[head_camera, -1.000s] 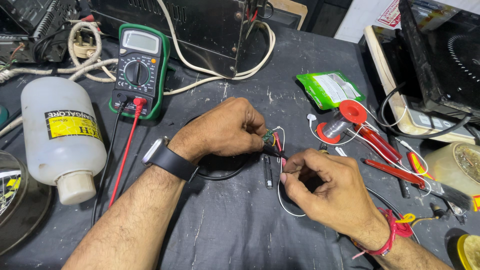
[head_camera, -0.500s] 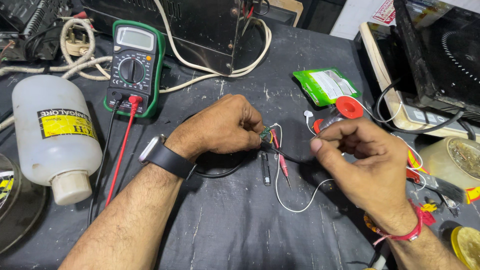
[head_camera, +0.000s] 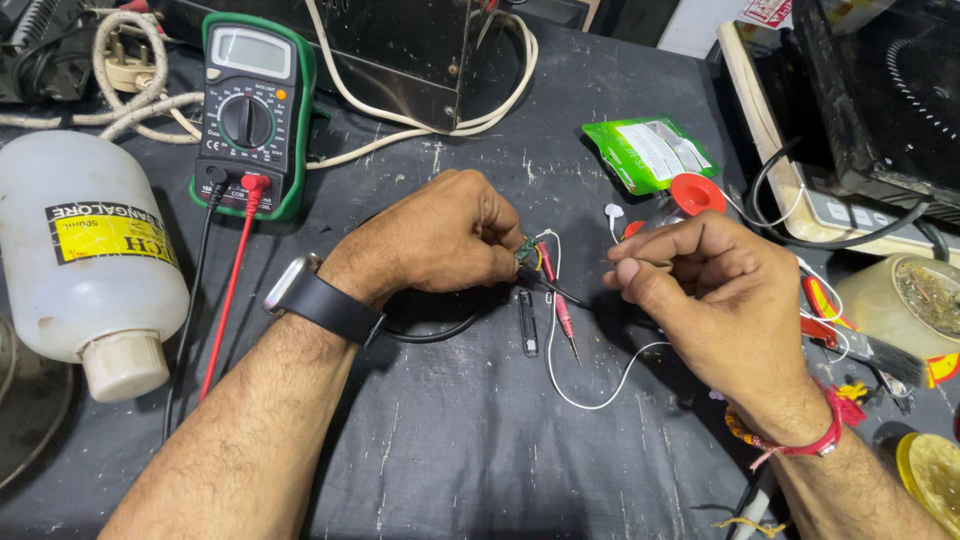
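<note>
Left hand sits about mid-tabletop, fingers curled tight and pinching a tiny green board at its fingertips, with thin wires coming off it. Right hand is just beside it, toward the right edge, fingers bunched narrow with thumb against forefinger; can't tell what it's pinching, if anything. A red probe and a black probe lie on the tabletop between the hands, with a thin white wire looping below them. The green multimeter is up by the far edge, a white bottle lies at the left edge, and a red solder spool sits behind the right hand.
</note>
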